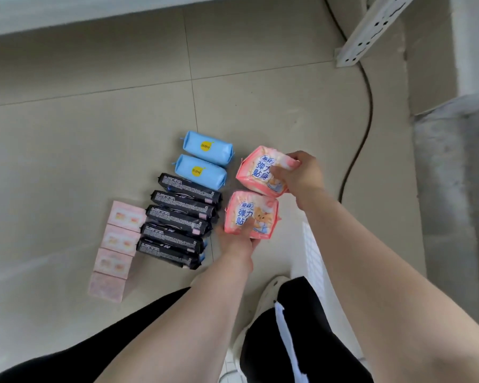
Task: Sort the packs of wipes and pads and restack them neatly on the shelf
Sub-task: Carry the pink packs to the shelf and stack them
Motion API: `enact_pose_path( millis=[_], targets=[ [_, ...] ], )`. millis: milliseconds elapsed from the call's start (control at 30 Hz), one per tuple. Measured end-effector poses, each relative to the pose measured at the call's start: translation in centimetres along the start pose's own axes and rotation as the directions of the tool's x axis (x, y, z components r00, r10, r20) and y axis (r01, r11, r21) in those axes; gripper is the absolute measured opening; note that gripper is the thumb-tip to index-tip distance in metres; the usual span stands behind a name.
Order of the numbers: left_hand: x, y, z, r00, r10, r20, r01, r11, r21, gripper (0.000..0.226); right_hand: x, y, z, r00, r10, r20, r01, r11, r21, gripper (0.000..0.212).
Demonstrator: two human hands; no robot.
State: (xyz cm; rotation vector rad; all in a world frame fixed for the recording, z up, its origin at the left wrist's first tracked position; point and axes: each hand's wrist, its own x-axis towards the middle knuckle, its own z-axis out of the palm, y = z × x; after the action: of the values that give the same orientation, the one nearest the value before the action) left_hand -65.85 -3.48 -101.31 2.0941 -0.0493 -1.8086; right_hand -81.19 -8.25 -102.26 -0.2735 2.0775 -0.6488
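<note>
Each hand grips 1 pink pack low over the floor tiles (94, 139): right hand (299, 175) on the far pack (263, 170), left hand (238, 239) on the near pack (249, 214). They look light and squashy, probably slick, so hold opposite edges.

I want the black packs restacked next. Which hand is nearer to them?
Left. The left hand grips a pink pack right beside the black packs. The right hand grips the other pink pack, farther off to their right.
</note>
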Motion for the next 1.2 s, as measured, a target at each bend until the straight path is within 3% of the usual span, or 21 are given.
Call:
enact_pose_path(
  millis=[233, 433, 600, 767, 1200],
  targets=[
    [-17.6, 7.5, -2.8, 0.97, 0.101, 0.223, -0.154, 0.959, 0.238, 0.045, -15.4, -9.0, -11.4, 0.995, 0.066, -0.069, -0.048, 0.972, 0.231, 0.028],
    [-33.5, 15.6, -8.8, 0.878, 0.056, 0.476, -0.308, 0.827, 0.471, 0.043, -32.7, -18.4, -18.9, 0.992, 0.074, -0.104, -0.04, 0.953, 0.299, 0.036],
    [-44.3, 20.1, -13.8, 0.788, 0.089, 0.61, -0.433, 0.783, 0.446, 0.037, -45.0, -24.5, -21.8, 0.988, -0.02, -0.151, 0.068, 0.946, 0.318, 0.037],
    [-49.5, 22.7, -19.7, 0.741, 0.134, 0.658, -0.551, 0.681, 0.482, 0.043, -53.8, -26.1, -21.0, 0.978, -0.089, -0.186, 0.152, 0.923, 0.353, 0.033],
    [-48.9, 23.6, -37.0, 0.773, 0.251, 0.582, -0.547, 0.728, 0.413, 0.064, -64.6, -23.3, -9.6, 0.981, -0.184, -0.056, 0.192, 0.923, 0.335, 0.033]
  ],
)
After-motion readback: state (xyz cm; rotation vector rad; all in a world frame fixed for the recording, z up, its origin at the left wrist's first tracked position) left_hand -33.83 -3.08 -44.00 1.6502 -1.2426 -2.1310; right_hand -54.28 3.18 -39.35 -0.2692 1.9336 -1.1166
